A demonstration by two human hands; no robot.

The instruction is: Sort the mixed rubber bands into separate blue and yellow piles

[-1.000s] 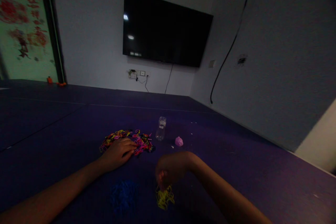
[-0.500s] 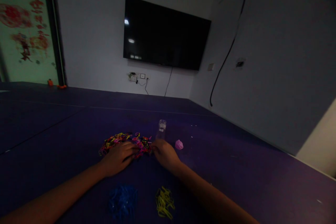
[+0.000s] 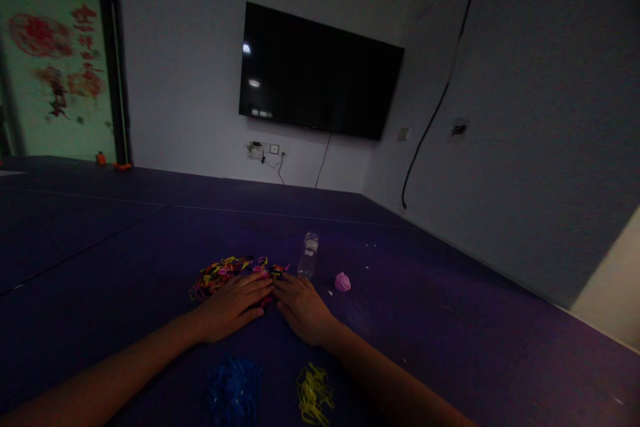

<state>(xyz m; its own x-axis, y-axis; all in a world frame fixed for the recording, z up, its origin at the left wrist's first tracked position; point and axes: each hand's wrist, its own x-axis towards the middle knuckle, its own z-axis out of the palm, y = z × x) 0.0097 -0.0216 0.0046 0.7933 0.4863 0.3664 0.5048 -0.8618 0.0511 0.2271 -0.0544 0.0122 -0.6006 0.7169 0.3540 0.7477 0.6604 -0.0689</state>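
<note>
A loose pile of multicoloured rubber bands [image 3: 215, 275] lies on the purple surface [image 3: 450, 320]. My left hand [image 3: 233, 307] rests flat over the pile's near side, fingers stretched forward and covering some of the bands. Its fingertips come close to those of my right hand [image 3: 303, 307], which lies palm down at the pile's right end with fingers extended. Nearer to me, between my forearms, are a heap of blue rubber bands [image 3: 234, 390] and a smaller heap of yellow rubber bands [image 3: 315, 395]. Whatever is under my palms is hidden.
Just beyond my right hand is a clear bottle [image 3: 309, 257], with a pink rose-shaped thing [image 3: 343, 281] to its right. White scraps dot the surface there. A television [image 3: 320, 70] hangs on the far wall, and a black cable [image 3: 433, 113] runs down the right wall.
My right hand has moved left and toward me, from a bent-finger pose by the bottle to lying flat near my left hand. More of the bottle shows. The view has tilted slightly.
</note>
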